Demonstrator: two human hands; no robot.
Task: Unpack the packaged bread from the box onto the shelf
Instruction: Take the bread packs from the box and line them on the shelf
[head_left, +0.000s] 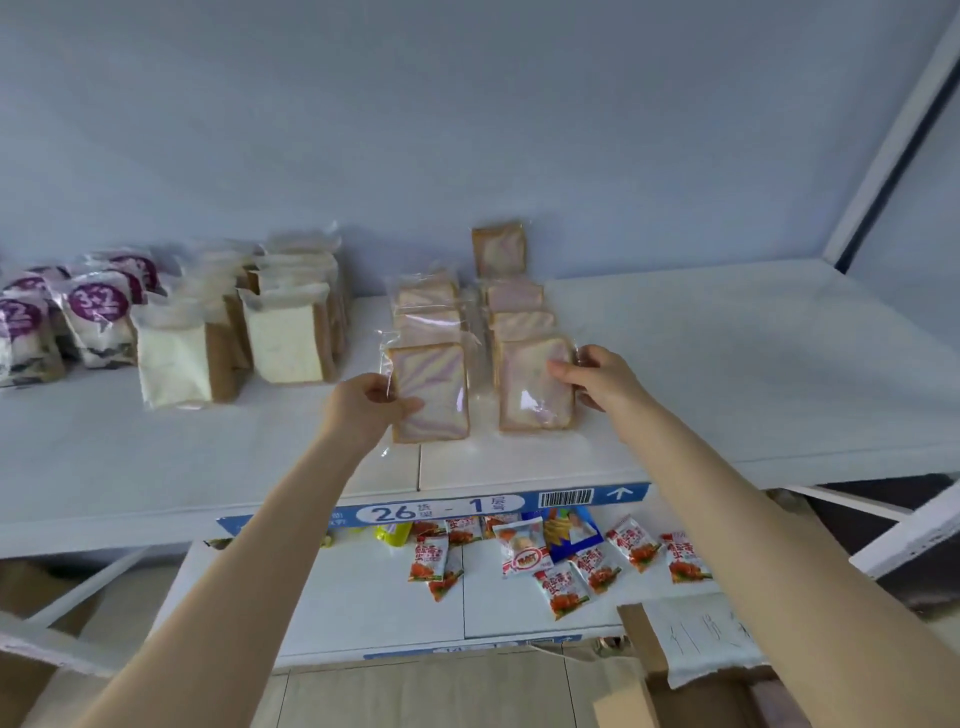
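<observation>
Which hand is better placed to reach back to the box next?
Right hand, probably. Like the left hand, it grips a bread pack on the shelf, but the box sits below the right arm.

Blue label strip (441, 508) on shelf (727, 364) edge: "26 – 1", barcode, up arrow. Purple-badged packs (98, 322), left: "3+2".

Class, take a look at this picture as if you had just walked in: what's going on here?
A person is stocking a shelf with bagged bread. The left hand grips the left pack and the right hand grips the right pack. Both are purple-swirl slices, upright at the front of two short rows. White loaves stand further left, and a cardboard box sits low on the right.
</observation>
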